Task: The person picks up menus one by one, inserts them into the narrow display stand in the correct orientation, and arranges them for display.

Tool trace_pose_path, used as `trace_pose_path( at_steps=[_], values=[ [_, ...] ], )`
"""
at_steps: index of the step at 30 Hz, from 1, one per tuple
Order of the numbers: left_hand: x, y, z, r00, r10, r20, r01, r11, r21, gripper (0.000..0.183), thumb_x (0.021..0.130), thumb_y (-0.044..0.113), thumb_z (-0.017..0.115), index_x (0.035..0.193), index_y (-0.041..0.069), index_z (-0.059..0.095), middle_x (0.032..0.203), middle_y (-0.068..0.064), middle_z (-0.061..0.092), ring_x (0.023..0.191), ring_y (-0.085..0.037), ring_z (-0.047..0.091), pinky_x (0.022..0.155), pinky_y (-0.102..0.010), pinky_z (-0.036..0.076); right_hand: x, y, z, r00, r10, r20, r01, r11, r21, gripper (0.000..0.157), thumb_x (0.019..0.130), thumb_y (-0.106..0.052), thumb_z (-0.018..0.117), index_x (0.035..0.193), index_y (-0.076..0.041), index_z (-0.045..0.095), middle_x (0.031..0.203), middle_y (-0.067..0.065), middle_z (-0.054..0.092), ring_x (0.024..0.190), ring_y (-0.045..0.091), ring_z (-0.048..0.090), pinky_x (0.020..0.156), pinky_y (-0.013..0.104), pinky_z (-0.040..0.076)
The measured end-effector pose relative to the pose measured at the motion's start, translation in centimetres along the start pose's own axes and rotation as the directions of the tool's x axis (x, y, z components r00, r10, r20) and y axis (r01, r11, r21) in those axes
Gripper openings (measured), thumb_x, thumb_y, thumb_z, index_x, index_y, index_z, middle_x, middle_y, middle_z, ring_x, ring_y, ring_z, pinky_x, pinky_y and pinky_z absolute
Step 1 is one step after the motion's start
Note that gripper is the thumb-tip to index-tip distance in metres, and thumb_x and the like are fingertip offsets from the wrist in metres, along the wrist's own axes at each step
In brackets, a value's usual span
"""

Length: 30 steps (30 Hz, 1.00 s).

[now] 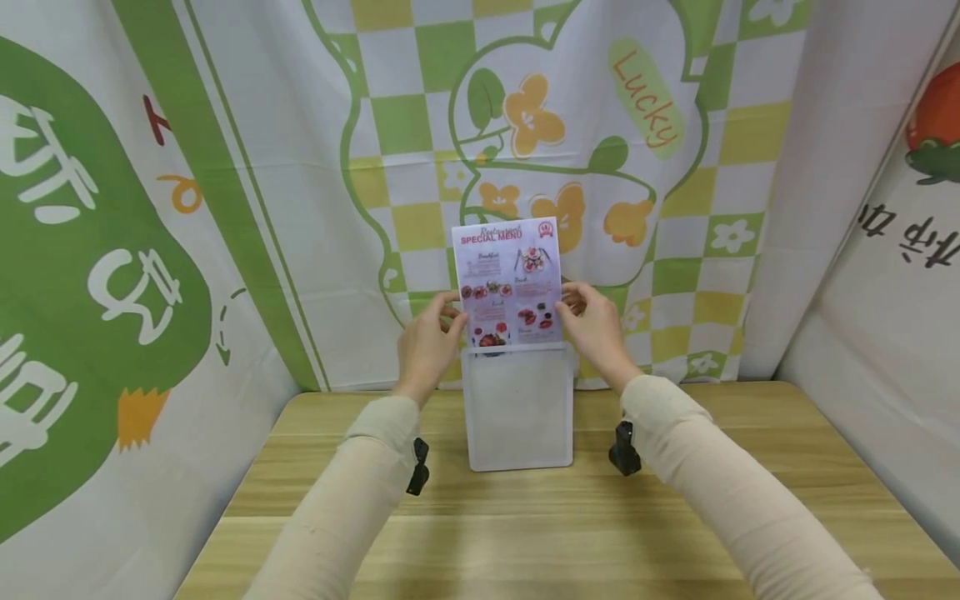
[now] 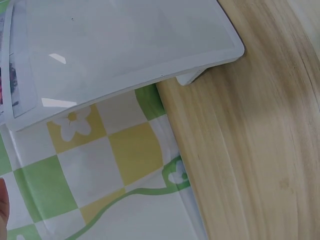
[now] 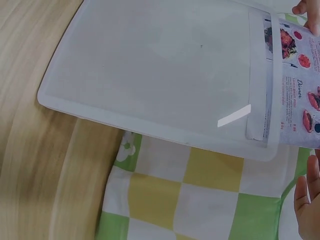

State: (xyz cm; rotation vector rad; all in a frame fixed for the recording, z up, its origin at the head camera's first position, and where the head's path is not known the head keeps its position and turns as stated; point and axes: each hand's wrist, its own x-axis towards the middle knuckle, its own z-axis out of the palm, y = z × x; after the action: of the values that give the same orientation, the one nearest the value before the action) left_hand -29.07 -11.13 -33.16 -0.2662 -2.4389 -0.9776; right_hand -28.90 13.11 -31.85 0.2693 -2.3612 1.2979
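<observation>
A printed restaurant menu sheet (image 1: pixel 506 283) stands upright above a white display stand (image 1: pixel 519 408) on the table. Its lower end sits inside the stand's top edge, showing faintly through the front panel in the right wrist view. My left hand (image 1: pixel 427 346) pinches the sheet's left edge between thumb and fingers. On the opposite edge, my right hand (image 1: pixel 597 329) pinches it at about the same height. In the left wrist view, only a bit of the left hand (image 2: pixel 3 205) shows. Light glints off the stand's panel (image 3: pixel 165 65), and a small foot (image 2: pixel 190 76) props it from behind.
The wooden table (image 1: pixel 517 533) extends in front of the stand and to both sides. Behind it hangs a green, yellow and white checked curtain (image 1: pixel 405 121). More printed cloth (image 1: pixel 67 275) hangs at the left and right. Black wrist devices (image 1: pixel 625 450) hang beneath both forearms.
</observation>
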Motion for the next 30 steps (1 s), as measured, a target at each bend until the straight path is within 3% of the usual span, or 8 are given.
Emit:
trace_pose_path(
  at_steps=[9,18,30],
  values=[
    [-0.2,0.1,0.3,0.999,-0.033,-0.04,0.033,0.999,-0.013,0.028,0.098,0.03,0.064,0.124,0.018,0.064,0.105,0.002,0.072,0.079,-0.015,0.067,0.062,-0.032,0.048,-0.8,0.9,0.7,1.0,0.026,0.009,-0.026,0.999,0.038,0.023,0.095,-0.007,0.065,0.117,0.001,0.063,0.102,0.017,0.067,0.093,0.028,0.061,0.083,0.039,0.05],
    [-0.4,0.3,0.5,0.996,-0.088,-0.004,0.087,0.995,-0.048,0.026,0.096,0.033,0.066,0.117,0.018,0.066,0.104,0.002,0.072,0.08,-0.016,0.066,0.069,-0.035,0.047,-1.1,1.7,0.8,0.999,0.033,0.007,-0.033,0.999,0.041,0.024,0.094,-0.005,0.065,0.117,0.004,0.061,0.103,0.019,0.067,0.094,0.03,0.061,0.085,0.041,0.051],
    [-1.1,0.0,1.0,0.998,-0.07,0.003,0.07,0.997,-0.043,0.022,0.096,0.032,0.066,0.11,0.015,0.066,0.103,0.002,0.073,0.079,-0.016,0.064,0.064,-0.032,0.046,-0.7,1.3,0.3,0.999,0.042,0.012,-0.043,0.998,0.049,0.026,0.096,-0.009,0.065,0.118,0.004,0.061,0.105,0.02,0.067,0.096,0.031,0.061,0.087,0.041,0.05]
  ],
)
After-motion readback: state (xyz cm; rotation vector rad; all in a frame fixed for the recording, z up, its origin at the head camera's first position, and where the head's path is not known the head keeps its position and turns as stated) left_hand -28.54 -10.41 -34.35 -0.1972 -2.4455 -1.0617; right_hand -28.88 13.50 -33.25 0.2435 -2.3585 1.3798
